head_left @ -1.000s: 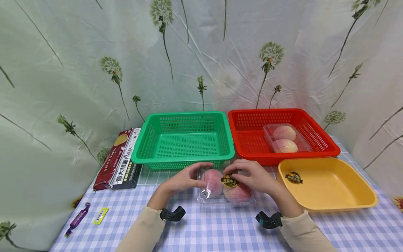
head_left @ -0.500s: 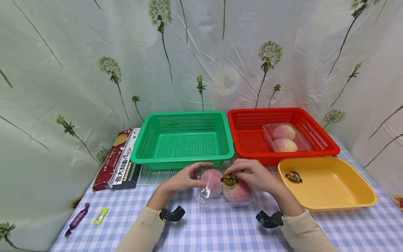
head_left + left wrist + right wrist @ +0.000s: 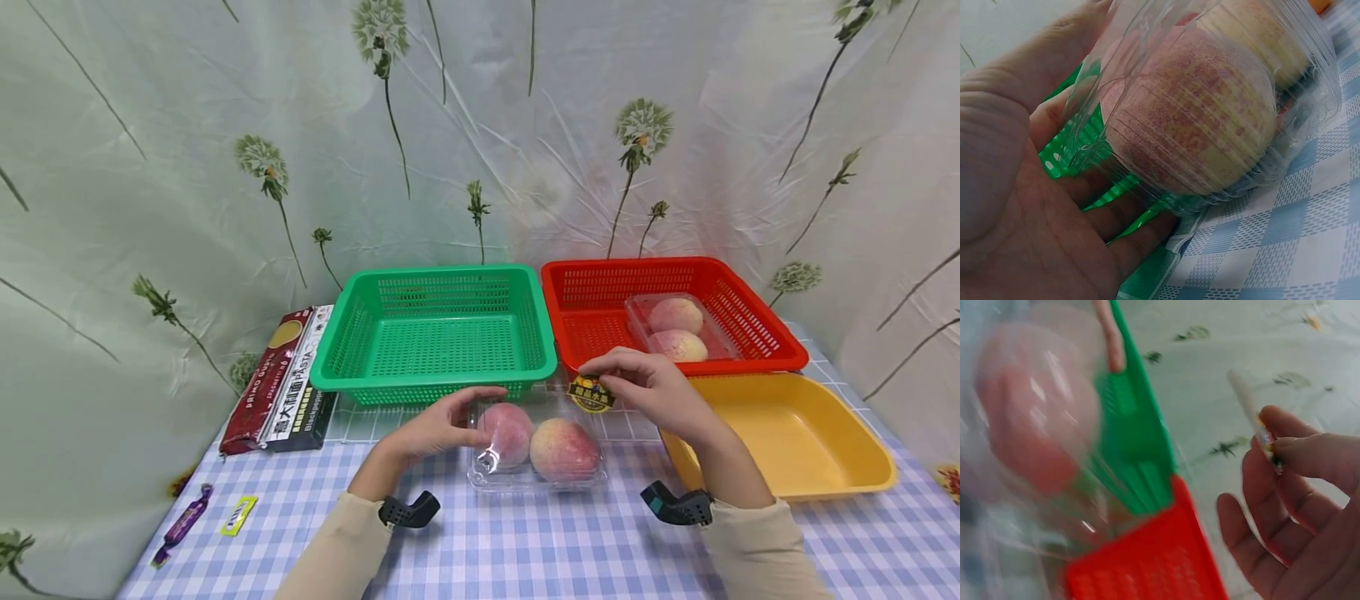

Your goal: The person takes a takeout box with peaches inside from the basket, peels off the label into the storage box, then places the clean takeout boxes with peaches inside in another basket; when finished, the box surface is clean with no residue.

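Observation:
A clear plastic fruit box (image 3: 537,482) with two peaches, one pink peach (image 3: 507,433) and one yellow-and-red peach (image 3: 564,450), lies on the checked cloth. Its left end is held by my left hand (image 3: 441,429), thumb on the near side and fingers round the far side. In the left wrist view the fingers (image 3: 1113,219) reach beneath the box's wall. My right hand (image 3: 660,396) pinches a black-and-gold sticker label (image 3: 591,394) between thumb and fingertips, above and right of the box. Edge-on, that label looks thin and pale in the right wrist view.
Behind the box stand a green basket (image 3: 435,385) and a red basket (image 3: 675,367) containing another peach box (image 3: 720,337). A yellow tray (image 3: 795,442) sits at right, partly behind the right arm. Pasta packs (image 3: 288,375) and two wrapped sweets (image 3: 183,525) lie at left.
My right hand has lifted the label off the box's top and moved it right and away, uncovering the right peach. The forearm now hides the sticker on the yellow tray. The left hand stays put.

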`<state>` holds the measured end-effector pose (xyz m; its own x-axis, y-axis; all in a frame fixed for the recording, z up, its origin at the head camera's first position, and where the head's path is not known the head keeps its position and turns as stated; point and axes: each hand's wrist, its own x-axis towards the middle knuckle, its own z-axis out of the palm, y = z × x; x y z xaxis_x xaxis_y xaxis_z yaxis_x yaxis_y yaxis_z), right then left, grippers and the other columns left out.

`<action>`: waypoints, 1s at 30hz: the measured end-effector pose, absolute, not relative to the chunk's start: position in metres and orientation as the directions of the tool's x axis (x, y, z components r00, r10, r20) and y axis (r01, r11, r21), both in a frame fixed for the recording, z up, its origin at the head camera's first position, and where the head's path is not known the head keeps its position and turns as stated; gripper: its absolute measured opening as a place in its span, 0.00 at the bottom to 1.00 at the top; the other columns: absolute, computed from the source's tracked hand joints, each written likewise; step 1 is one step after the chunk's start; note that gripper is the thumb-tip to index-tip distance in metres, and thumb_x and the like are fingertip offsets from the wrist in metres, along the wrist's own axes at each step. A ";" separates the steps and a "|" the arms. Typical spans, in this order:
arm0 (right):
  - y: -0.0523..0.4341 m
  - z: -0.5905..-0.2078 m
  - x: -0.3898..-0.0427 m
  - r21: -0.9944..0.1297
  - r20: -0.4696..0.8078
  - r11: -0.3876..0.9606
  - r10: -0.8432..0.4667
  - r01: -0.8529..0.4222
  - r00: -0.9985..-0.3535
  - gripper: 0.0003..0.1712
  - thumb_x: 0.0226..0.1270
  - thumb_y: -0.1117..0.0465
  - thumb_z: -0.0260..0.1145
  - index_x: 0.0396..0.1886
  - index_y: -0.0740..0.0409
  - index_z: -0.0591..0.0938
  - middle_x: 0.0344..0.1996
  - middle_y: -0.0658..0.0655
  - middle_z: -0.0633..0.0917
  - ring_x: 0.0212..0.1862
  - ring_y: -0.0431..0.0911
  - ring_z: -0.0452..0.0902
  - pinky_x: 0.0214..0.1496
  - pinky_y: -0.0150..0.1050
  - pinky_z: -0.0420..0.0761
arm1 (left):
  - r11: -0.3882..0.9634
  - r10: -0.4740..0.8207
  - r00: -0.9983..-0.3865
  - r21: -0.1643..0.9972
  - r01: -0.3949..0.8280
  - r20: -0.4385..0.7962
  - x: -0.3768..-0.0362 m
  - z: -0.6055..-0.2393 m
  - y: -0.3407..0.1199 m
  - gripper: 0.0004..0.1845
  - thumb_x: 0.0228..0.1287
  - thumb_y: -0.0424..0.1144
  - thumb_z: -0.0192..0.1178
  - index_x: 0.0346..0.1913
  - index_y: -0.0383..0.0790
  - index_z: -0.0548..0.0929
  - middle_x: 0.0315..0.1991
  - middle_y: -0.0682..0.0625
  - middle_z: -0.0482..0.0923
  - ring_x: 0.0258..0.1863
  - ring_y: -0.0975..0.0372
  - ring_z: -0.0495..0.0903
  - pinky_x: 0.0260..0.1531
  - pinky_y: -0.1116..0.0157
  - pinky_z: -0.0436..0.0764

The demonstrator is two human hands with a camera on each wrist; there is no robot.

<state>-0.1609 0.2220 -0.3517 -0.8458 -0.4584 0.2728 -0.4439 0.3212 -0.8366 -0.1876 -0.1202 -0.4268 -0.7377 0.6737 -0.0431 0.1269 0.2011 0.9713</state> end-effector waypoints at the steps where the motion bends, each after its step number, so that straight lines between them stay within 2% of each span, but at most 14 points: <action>1: 0.227 -0.350 -0.161 -0.831 0.276 0.333 -0.447 -0.445 -0.851 0.13 0.73 0.67 0.61 0.54 0.58 0.84 0.46 0.59 0.86 0.43 0.43 0.83 0.46 0.32 0.85 | 0.201 0.672 -0.739 0.972 0.125 -0.044 -0.188 -0.427 -0.121 0.37 0.62 0.39 0.69 0.73 0.49 0.67 0.74 0.55 0.64 0.66 0.60 0.69 0.60 0.62 0.75; 10: 0.270 -0.336 -0.158 -0.740 0.332 0.482 -0.345 -0.469 -0.878 0.14 0.72 0.68 0.62 0.54 0.59 0.84 0.46 0.43 0.85 0.44 0.36 0.81 0.44 0.26 0.83 | 0.203 0.674 -0.738 0.970 0.135 -0.038 -0.187 -0.426 -0.121 0.38 0.62 0.40 0.69 0.74 0.48 0.67 0.75 0.53 0.64 0.67 0.60 0.69 0.62 0.62 0.73; 16: 0.296 -0.332 -0.154 -0.709 0.287 0.563 -0.320 -0.425 -0.903 0.15 0.73 0.66 0.61 0.56 0.60 0.83 0.45 0.36 0.85 0.45 0.31 0.81 0.46 0.22 0.80 | 0.212 0.673 -0.738 0.967 0.144 -0.038 -0.187 -0.425 -0.120 0.37 0.62 0.40 0.69 0.74 0.48 0.67 0.75 0.53 0.63 0.69 0.59 0.67 0.64 0.61 0.72; 26: 0.337 -0.339 -0.150 -0.691 0.187 0.645 -0.274 -0.325 -0.943 0.14 0.73 0.66 0.61 0.55 0.62 0.83 0.43 0.31 0.85 0.42 0.28 0.80 0.42 0.24 0.81 | 0.217 0.672 -0.739 0.966 0.140 -0.044 -0.187 -0.425 -0.119 0.37 0.62 0.40 0.68 0.74 0.48 0.67 0.75 0.53 0.63 0.70 0.59 0.66 0.64 0.61 0.71; 30: 0.351 -0.343 -0.149 -0.683 0.147 0.675 -0.246 -0.278 -0.958 0.14 0.74 0.66 0.60 0.55 0.62 0.82 0.41 0.34 0.85 0.42 0.28 0.79 0.41 0.24 0.81 | 0.220 0.672 -0.739 0.965 0.143 -0.044 -0.187 -0.426 -0.120 0.37 0.62 0.40 0.68 0.74 0.48 0.66 0.75 0.53 0.63 0.70 0.59 0.66 0.65 0.61 0.70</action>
